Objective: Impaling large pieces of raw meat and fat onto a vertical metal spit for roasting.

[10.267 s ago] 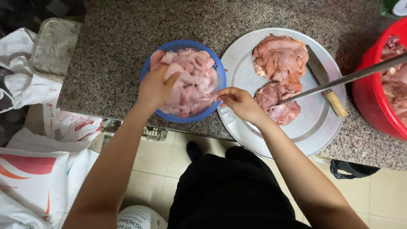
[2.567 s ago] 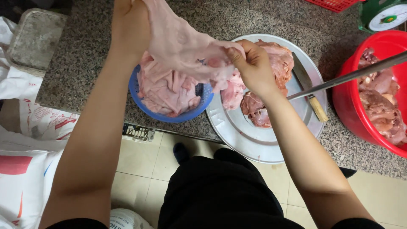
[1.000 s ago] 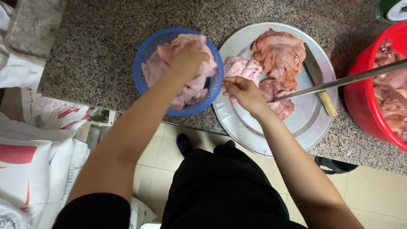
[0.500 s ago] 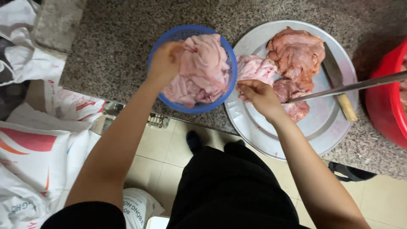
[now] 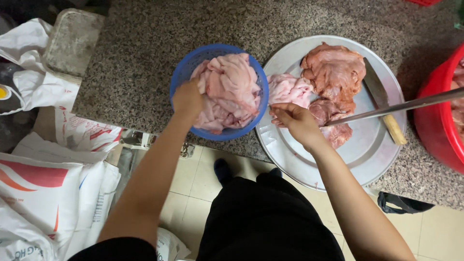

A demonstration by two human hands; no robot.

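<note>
Left hand [image 5: 187, 98] curled on the near rim of the round blue plastic basket [image 5: 186, 72], heaped with pale pink meat skins [image 5: 227, 87]. Right hand [image 5: 297, 123], fingers loosely spread, touches a pale piece [image 5: 287, 89] on the round metal tray [image 5: 367, 159]. Beyond it two darker cuts [image 5: 333, 70] remain unsorted; cleaver [image 5: 382, 104] alongside, on the speckled stone desk [image 5: 130, 53].

Left hand [image 5: 187, 98]: back up, fingers curled downward, knuckles bent, tips hidden beneath the palm.
Left forearm: bare, stretched forward, elbow low.
Right hand [image 5: 296, 122]: palm down, fingers [image 5: 279, 110] extended leftward, loosely together, not clenched.
Right forearm: bare, angled inward.
</note>
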